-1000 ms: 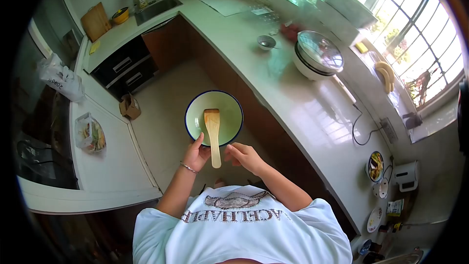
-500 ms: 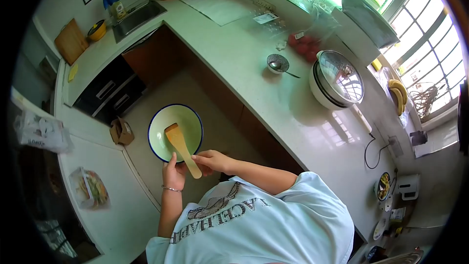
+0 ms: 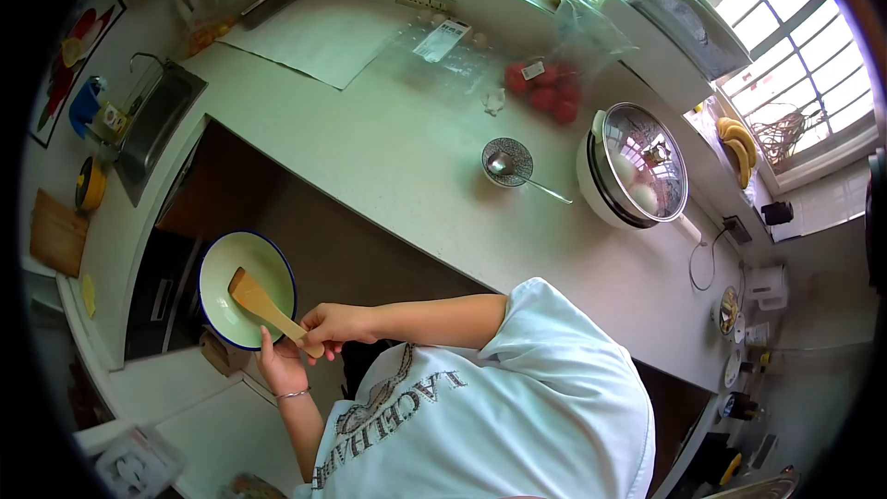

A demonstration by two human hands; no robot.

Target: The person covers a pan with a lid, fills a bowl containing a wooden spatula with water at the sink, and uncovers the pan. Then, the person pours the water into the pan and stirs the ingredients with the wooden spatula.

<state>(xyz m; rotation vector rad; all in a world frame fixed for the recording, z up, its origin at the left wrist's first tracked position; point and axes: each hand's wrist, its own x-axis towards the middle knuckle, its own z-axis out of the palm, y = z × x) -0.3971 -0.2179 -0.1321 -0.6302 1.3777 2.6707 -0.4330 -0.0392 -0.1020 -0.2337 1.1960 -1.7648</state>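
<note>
The left hand point(image 3: 283, 368) holds the bowl point(image 3: 222, 263) at its near rim, the thumb up over the edge and the other fingers mostly out of sight below. The right hand point(image 3: 340, 324) grips the spatula point(image 3: 251, 291) near the end of its handle. The two hands are close together, and I cannot tell whether they touch. The bowl is tipped so its inside faces up towards the camera. It is held out in front of the bench point(image 3: 407, 194), off its front edge, on the side towards the sink point(image 3: 164, 129).

So far as this shows, both things are in hand, and the spatula's blade is inside the bowl with the handle out over the rim. Neither is set down. No food can be made out on the blade, and whether it presses on the bowl's wall is unclear.

On the bench, a small bowl point(image 3: 517, 148) stands back from the front edge with a spoon point(image 3: 547, 188) in it, the handle over the rim. Nearer the back edge, a glass lid point(image 3: 637, 143) rests at a tilt on stacked bowls point(image 3: 596, 187); pale round things show through it, so those remain covered. The red produce point(image 3: 545, 92) by the back edge remains in its clear bag point(image 3: 591, 37). A dish of food point(image 3: 727, 311) sits towards the far right end.
</note>
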